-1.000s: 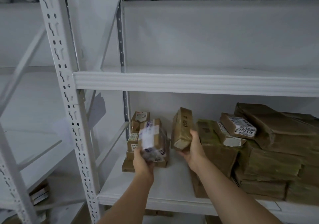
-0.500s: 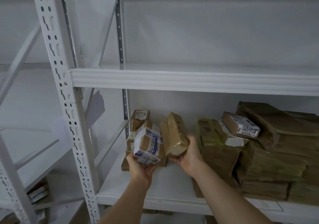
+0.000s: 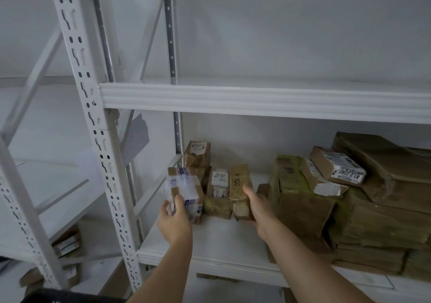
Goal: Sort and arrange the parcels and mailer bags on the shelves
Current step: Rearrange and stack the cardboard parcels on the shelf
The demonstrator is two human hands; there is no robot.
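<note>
Head view: the left hand (image 3: 173, 221) is gripping a small tape-wrapped box (image 3: 184, 194), fingers curled round its lower left corner, near the left end of the lower shelf (image 3: 210, 239). The right hand (image 3: 257, 209) is gripping an upright brown parcel marked "P 100" (image 3: 240, 190), thumb on its front face, the other fingers hidden behind it. This parcel is standing just beside a labelled parcel (image 3: 219, 192). A stack of brown mailer bags (image 3: 373, 209) is occupying the shelf's right part. To do this step well, seat each parcel squarely on the shelf, labels facing outward, sides flush with its neighbour, before releasing.
</note>
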